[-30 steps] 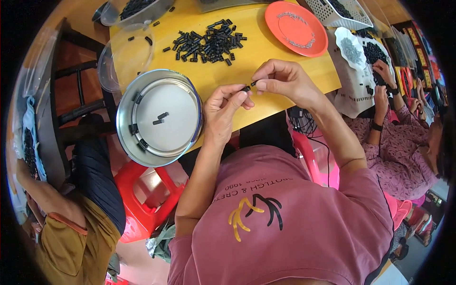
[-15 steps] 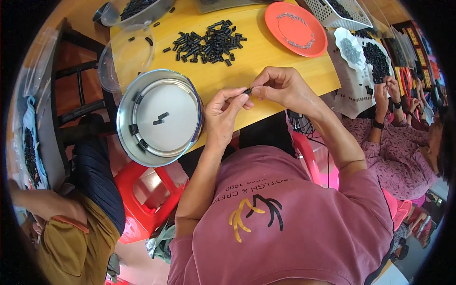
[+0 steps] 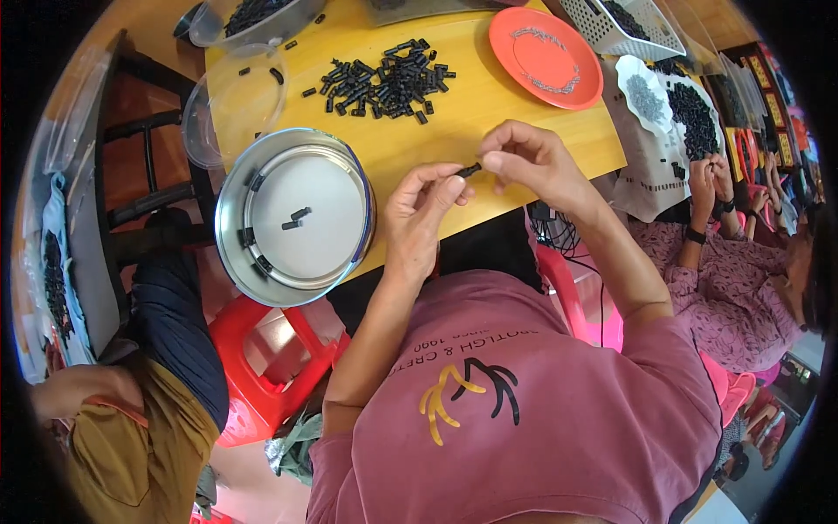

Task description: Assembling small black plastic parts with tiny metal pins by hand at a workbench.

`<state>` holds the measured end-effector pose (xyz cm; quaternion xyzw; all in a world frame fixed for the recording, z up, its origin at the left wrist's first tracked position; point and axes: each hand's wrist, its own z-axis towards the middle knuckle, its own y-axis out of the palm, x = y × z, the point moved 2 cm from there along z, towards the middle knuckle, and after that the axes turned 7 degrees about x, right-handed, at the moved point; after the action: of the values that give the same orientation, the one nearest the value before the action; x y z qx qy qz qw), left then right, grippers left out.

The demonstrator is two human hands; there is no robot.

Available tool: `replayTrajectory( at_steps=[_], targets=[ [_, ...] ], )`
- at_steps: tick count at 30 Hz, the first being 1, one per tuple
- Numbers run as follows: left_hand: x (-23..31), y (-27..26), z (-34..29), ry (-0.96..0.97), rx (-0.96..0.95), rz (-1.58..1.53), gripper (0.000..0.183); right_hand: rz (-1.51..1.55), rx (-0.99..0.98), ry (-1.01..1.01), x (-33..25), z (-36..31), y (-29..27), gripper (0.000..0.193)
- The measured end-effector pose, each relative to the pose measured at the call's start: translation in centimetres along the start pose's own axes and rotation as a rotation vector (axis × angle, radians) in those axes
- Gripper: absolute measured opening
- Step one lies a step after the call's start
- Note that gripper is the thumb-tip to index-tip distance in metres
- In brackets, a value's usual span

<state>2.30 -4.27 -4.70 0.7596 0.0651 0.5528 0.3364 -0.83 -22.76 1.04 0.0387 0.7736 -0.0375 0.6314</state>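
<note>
Between the thumb and fingers of my left hand (image 3: 421, 205) is a small black cylindrical plastic part (image 3: 470, 170), its free end pointing to the right. My right hand (image 3: 531, 164) is just beside that end, thumb and fingers curled close together; whatever they may pinch is too small to make out. Beyond both hands, a loose pile of similar black parts (image 3: 393, 83) lies on the yellow table (image 3: 559, 131). To the left stands a round metal tin (image 3: 319, 179) with a few black parts inside.
A red plate (image 3: 532, 61) carries small metallic pieces in a ring. Left of the pile are a clear plastic lid (image 3: 218, 109) and a tub of black parts (image 3: 279, 22). A white basket (image 3: 659, 44) is at far right. Other people sit on both sides; a red stool (image 3: 253, 410) is below the tin.
My right hand has drawn slightly to the right from the black part, its fingers lifting off it. My left hand still holds the part, which now shows more of its length.
</note>
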Motion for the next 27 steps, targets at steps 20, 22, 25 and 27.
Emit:
replayTrajectory(
  at_steps=[20,22,25,27],
  targets=[
    [7.6,4.0,-3.7,0.833,-0.162,0.792,0.025,1.032,-0.411,0.45,0.0,-4.4,4.0,0.038],
    [8.0,3.9,-4.0,0.877,-0.15,0.791,0.025,1.063,-0.436,0.47,0.1,-4.4,4.6,0.037],
    [8.2,3.6,-4.5,0.915,-0.12,0.743,0.026,1.049,-0.408,0.417,-1.2,-4.3,5.8,0.018],
    [8.6,3.3,-4.8,0.928,-0.094,0.747,0.028,1.038,-0.42,0.411,-1.5,-4.2,6.3,0.017]
  ],
)
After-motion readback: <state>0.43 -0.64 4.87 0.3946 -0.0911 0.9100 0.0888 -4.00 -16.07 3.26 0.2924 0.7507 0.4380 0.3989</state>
